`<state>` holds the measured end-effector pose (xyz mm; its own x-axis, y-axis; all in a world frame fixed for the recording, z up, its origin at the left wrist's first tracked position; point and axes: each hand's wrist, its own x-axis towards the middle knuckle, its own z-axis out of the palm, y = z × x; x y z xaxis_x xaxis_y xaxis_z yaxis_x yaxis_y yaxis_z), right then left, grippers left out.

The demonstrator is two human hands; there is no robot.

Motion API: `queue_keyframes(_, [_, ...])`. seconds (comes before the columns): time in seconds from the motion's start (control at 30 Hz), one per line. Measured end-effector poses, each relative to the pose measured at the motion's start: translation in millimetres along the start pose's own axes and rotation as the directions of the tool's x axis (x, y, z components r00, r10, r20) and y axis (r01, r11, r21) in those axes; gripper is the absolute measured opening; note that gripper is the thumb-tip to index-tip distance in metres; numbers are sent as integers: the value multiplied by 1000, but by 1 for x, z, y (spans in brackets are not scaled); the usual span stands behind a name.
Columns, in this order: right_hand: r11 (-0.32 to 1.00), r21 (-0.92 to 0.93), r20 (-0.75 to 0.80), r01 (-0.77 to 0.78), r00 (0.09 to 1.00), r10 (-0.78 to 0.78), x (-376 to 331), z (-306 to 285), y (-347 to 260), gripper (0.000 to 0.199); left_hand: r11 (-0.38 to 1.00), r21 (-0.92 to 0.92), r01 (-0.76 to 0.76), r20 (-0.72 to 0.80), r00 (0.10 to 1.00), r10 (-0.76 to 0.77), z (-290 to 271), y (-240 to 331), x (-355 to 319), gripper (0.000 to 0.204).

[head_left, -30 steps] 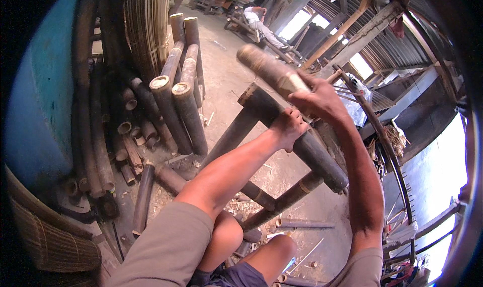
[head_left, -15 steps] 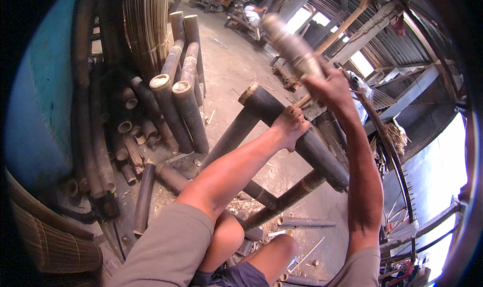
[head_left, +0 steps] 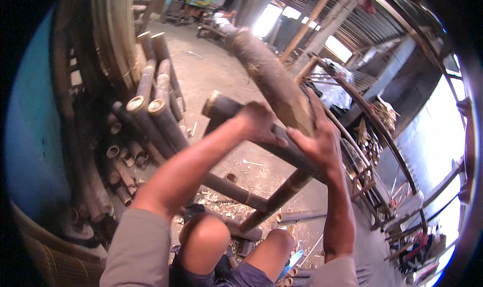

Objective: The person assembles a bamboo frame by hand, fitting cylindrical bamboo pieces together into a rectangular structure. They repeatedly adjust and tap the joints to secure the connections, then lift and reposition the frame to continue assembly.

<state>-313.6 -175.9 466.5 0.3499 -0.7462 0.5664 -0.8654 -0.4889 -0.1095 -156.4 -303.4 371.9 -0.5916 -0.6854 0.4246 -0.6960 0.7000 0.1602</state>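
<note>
Bamboo club (head_left: 269, 78) slants above the dark bamboo rail (head_left: 292, 156), its lower end in my half-closed right hand (head_left: 324, 138); a slack hold could let it slip. Blur hides whether my left hand (head_left: 257, 122), at the rail, grips anything.

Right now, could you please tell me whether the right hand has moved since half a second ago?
Yes: judged against the dark bamboo pole under the left hand, the right hand has come down, closer to that pole.
</note>
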Motion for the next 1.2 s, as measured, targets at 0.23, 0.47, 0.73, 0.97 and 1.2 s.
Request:
queue_keyframes(0.23, [918,167,-565,-361,728,388,-245,19,75,90,878,61,474,385,801,-459,-42,-54,18,111])
queue_keyframes(0.47, [178,251,-192,-951,131,973,-517,79,35,81,828,106,551,356,756,-549,-30,-54,28,108])
queue_keyframes(0.73, [-244,-141,237,-959,-272,933,-662,142,-16,78,926,119,357,-265,911,-317,-7,-36,-32,80])
queue_keyframes(0.97, [191,102,-194,-976,169,966,-518,111,97,61,958,156,241,-399,903,-163,21,0,-58,50])
queue_keyframes(1.2, [644,463,80,-610,752,654,-294,100,131,105,948,277,158,-349,936,-54,15,35,-71,54])
